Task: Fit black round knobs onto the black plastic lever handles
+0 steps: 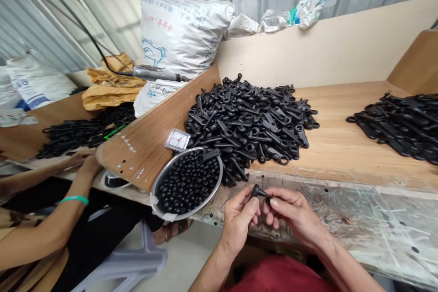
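Note:
Over the bench's front edge, my left hand [239, 216] is closed on a black plastic handle [258, 191], its thick end up and its narrow end toward the right. My right hand [290, 210] pinches a small dark piece [268, 200] at that narrow end; fingers hide most of it, so I cannot tell whether it is separate. Left of my hands, a metal bowl [158, 210] holds many small black balls [190, 182], with one black handle [209, 155] lying over its rim. Behind my hands rises a large heap of black handles [249, 118].
Another pile of black handles [404, 125] lies at the right. A small clock [177, 139] rests behind the bowl by a wooden divider [137, 150]. A power screwdriver [157, 74] hangs from a cable near a white sack [181, 23]. A co-worker's arms [68, 191] are at left.

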Available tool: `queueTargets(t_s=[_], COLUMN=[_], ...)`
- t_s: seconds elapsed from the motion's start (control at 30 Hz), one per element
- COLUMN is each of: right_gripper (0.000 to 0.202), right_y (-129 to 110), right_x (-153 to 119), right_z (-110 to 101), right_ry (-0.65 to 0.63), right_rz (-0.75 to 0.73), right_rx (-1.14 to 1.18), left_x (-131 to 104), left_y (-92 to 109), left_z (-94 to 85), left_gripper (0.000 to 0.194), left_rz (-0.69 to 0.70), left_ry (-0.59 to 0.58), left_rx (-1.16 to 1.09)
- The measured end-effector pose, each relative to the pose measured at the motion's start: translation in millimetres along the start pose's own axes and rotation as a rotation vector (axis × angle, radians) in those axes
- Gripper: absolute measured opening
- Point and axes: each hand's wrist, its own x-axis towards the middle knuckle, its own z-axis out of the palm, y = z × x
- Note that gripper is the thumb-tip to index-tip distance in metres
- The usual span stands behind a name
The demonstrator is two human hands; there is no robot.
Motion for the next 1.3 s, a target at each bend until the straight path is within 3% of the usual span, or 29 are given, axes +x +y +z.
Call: queueTargets(t_s=[0.1,0.2,0.3,0.4,0.6,0.8,0.9,1.0,1.1,1.2,1.3], right_gripper=[0.021,0.013,0.014,0.014,0.018,0.031,0.027,0.020,0.025,0.027,0.024], right_y=[0,-1,1,4,1,2,0,-6,-10,-10,-8], right_x=[-3,-6,-7,-7,-15,-20,-16,-14,-13,-13,-13], right_z=[-1,0,6,10,9,4,-5,-13,-17,-18,-19], right_ry=[0.089,0.118,0.090,0.101,0.112,0.231,0.220,0.269,0.273,0.224,0.202], right_rz=[-0.139,-0.484,-0.751,-0.879,-0.921,-0.829,-0.662,-0.423,-0.223,-0.160,-0.158], right_rx=[-0.393,-0.750,-0.918,-1.011,-1.231,-1.474,-1.227,-0.621,-0.084,0.161,0.238], left_x=[0,-1,-4,-7,-6,-5,-2,1,1,2,3], left_y=[5,5,3,3,4,-9,-14,-17,-22,-27,-31], left_z=[0.1,3.6,7.4,9.3,16.7,31.7,32.8,33.3,35.3,37.3,37.8], left_gripper=[0.039,0.039,0.036,0.034,0.045,0.038,0.040,0.043,0.050,0.054,0.052], left_rz=[-0.099,-0.177,-0.264,-0.311,-0.275,-0.073,-0.001,0.054,0.097,0.140,0.149], left_ry=[0.069,0.073,0.054,0.060,0.128,0.158,0.172,0.155,0.102,0.087,0.088], left_rx=[-0.187,-0.270,-0.330,-0.358,-0.306,-0.092,-0.002,0.081,0.156,0.230,0.308])
